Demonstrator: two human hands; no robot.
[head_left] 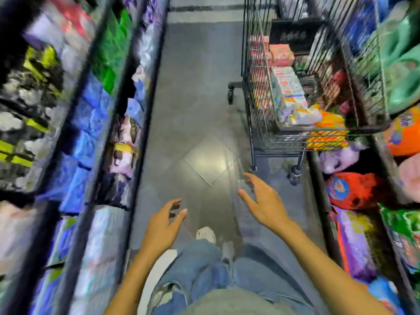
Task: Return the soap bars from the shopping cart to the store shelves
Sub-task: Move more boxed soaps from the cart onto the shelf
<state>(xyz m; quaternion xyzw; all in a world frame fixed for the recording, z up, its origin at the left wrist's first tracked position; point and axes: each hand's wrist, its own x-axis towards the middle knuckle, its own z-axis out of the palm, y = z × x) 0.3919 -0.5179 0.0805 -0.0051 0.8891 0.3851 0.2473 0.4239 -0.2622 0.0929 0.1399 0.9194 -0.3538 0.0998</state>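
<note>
Grey tiled floor (193,92) runs down a narrow store aisle, with shelving on both sides, all of it smeared by motion blur. On my left, the shelves (95,123) hold blue, green and white packets; on my right, more shelves (354,223) carry orange, red, purple and green packs. I see the black wire shopping cart (302,71) standing ahead on the right side of the aisle, close against the right shelves. Boxed soap bars (288,87) lie heaped inside its basket, pink and white cartons mostly, with yellow packs near the closer end. My left hand (162,226) hangs empty over the floor, fingers loosely spread. My right hand (264,201) is empty too, fingers splayed wide, reaching toward the cart but well short of it. Below, I see blue ripped jeans (200,269) and a white shoe (206,234).
</note>
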